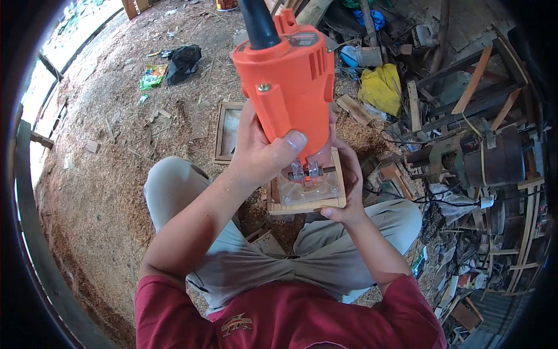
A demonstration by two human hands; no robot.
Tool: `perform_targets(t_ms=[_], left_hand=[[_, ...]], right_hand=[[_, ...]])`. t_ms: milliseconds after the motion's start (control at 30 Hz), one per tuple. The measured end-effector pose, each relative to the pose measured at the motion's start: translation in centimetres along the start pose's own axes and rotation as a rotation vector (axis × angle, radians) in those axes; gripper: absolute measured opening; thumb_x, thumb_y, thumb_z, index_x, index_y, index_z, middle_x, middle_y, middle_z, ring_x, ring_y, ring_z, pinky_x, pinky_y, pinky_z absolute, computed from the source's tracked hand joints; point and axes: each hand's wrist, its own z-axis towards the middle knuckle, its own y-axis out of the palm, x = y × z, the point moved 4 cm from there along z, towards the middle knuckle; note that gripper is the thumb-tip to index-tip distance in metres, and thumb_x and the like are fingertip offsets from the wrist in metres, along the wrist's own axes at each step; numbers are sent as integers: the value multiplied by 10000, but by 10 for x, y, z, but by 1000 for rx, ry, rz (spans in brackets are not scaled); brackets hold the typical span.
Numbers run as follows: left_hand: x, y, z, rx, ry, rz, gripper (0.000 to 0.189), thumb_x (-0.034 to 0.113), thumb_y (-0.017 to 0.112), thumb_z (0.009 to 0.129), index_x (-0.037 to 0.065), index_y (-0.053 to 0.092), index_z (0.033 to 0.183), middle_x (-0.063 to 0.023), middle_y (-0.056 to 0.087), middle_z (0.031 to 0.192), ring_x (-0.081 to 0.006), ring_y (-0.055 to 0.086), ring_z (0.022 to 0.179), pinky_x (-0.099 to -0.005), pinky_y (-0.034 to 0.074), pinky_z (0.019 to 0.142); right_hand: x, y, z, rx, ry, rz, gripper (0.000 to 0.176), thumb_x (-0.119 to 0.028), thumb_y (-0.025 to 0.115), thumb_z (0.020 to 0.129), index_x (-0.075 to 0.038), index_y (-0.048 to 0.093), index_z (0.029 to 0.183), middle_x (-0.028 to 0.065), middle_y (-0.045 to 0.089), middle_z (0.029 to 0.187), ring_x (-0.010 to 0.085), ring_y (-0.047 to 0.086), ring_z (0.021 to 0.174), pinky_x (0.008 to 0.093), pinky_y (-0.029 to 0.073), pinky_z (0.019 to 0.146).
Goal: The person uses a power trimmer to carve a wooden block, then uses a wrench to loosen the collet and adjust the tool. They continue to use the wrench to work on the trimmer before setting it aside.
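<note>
An orange trim router [293, 87] with a black cord sleeve on top stands in front of me. My left hand [261, 151] is wrapped around its lower body, thumb across the front. The router's clear base [317, 191] lies over a small wooden frame [308, 207]. My right hand [349, 195] grips the right side of that frame, its thumb on the near edge and its fingers along the side. The router hides the frame's far part, and the bit cannot be made out.
Another wooden frame [220, 136] lies on the sawdust-covered ground beyond my knee. A black plastic bag [183, 63] is farther off at left. On the right are a yellow bag [381, 90], wood scraps [354, 110], cables and a motor-like machine [500, 160].
</note>
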Motion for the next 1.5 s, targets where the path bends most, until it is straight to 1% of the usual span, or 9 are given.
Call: perform_targets(t_ms=[167,267,567,967,1067,1167,1267,1367,1500], left_hand=[[-1,2,-2,-30,-20,28,925,698,738,781,-23,479,1298,-157,625,1097,-252,681,973,-399,586,830],[-1,3,-2,8,-42,-16,934,698,749,770,-23,479,1298,-161,626,1101,-252,681,968,-398,585,822],[-7,-8,-2,18,1,-62,842,608,726,843,-26,465,1332,-165,624,1127,-262,681,975,-403,589,825],[-4,-3,-4,2,-39,-80,899,691,763,759,-17,513,1253,-141,630,1097,-253,683,968,-398,587,821],[-10,-11,-4,-138,9,-268,672,291,741,871,-47,453,1375,-170,660,1183,-247,699,1056,-404,594,915],[-9,-10,-4,-131,35,-184,674,297,745,861,-48,460,1366,-170,665,1169,-242,704,1043,-394,598,900],[-8,-10,-3,-198,11,-142,669,294,747,852,-45,469,1357,-170,673,1146,-238,707,1032,-389,598,897],[-6,-8,-3,-206,53,-153,662,289,744,852,-45,472,1355,-171,679,1126,-240,708,1029,-390,595,903],[-5,-6,-3,-179,27,-180,660,288,746,848,-46,475,1349,-173,676,1130,-241,705,1029,-391,592,902]], right_hand=[[-2,-1,1,-13,0,-35,1176,-303,943,575,-4,319,1526,163,453,1462,283,474,1375,418,365,1164],[-2,1,1,-12,-7,-8,1170,-308,942,578,-5,322,1524,162,461,1455,283,478,1371,414,366,1165],[2,1,-2,-28,26,-1,1172,-284,949,578,-14,317,1528,149,469,1440,272,477,1366,410,370,1162],[2,0,0,-35,-8,-68,1177,-285,945,577,-18,309,1531,148,448,1460,275,473,1370,420,370,1162],[0,2,-2,-36,8,-47,1168,-289,943,581,-19,314,1528,149,448,1462,279,473,1371,422,369,1165],[3,2,-2,-20,-2,-20,1161,-289,942,582,-20,320,1524,153,447,1469,283,475,1372,425,367,1166],[4,5,-2,-20,16,18,1161,-291,941,581,-20,321,1524,154,449,1469,283,470,1379,428,367,1167],[4,3,-1,-33,-17,-20,1160,-293,940,580,-20,322,1524,158,448,1468,286,468,1383,431,360,1173],[1,5,-1,-23,11,3,1160,-293,938,581,-15,323,1524,159,448,1468,288,460,1388,431,347,1177]])
